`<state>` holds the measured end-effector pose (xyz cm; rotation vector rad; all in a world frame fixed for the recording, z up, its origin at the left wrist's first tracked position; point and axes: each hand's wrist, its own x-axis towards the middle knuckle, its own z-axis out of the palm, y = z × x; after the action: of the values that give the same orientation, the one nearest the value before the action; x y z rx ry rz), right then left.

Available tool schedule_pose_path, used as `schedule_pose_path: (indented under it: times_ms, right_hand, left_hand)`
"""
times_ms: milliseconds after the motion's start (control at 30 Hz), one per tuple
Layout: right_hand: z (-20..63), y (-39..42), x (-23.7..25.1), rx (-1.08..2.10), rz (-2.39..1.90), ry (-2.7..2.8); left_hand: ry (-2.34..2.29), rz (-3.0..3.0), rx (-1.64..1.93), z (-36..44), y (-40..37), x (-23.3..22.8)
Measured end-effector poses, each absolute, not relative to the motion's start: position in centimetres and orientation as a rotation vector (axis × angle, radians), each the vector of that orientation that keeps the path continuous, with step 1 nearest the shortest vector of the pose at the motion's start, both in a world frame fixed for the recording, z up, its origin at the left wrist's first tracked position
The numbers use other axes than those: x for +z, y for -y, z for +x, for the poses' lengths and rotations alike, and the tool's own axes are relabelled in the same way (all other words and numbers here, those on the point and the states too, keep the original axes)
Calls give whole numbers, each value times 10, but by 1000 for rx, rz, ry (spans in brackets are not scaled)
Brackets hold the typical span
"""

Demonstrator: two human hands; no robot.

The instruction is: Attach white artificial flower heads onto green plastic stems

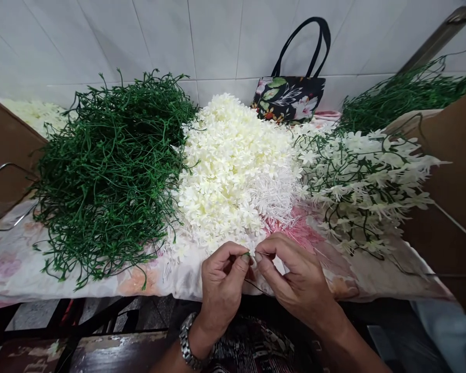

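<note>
My left hand (225,274) is closed in a pinch on a green plastic stem (247,254), whose small tip shows at the fingertips. A thin dark length hangs below between the hands. Close beside it, my right hand (291,280) is pinched too; a thin pale piece seems to show at its fingertips, too small to name. Just beyond both hands lies a heap of cream-white artificial flower heads (229,166), with a bunch of thin white strands (277,194) on its right side.
A large tangle of green plastic stems (112,171) lies left. Stems with white flowers fitted (365,181) lie right, with more green stems (407,96) behind. A floral handbag (291,98) stands against the tiled wall (159,31). Cardboard (446,207) flanks the flowered cloth (8,264).
</note>
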<state>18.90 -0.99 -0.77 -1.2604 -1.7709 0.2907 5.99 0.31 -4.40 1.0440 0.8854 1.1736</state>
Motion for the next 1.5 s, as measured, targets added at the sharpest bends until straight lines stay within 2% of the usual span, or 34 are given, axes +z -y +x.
schedule_pose_path:
  times_ms: [267,467,633,800,1200,1400,1500]
  right_hand:
    - [186,5,-18,273,-1240,1772]
    - [200,24,-9,331,-1317,1722]
    - [196,39,-20,364,-1291,1777]
    - [195,36,-25,277,-1291,1760]
    - [188,22,-4,101,-1056,2277]
    - [205,15,-3,55,-1139,2179]
    - [237,6,-11,-142,-1333,1982]
  left_hand:
    - [-965,984,1167,58,-6,-53]
    - [-934,783,1253,61,-13,-28]
    - [-942,713,1336,70,-10,-16]
    - [-875,687,1260,63,-3,-17]
    - [-908,883,796,50,2,-20]
    - [-1007,874,868,54,1,-25]
    - [-1050,797,942,52,-2,-27]
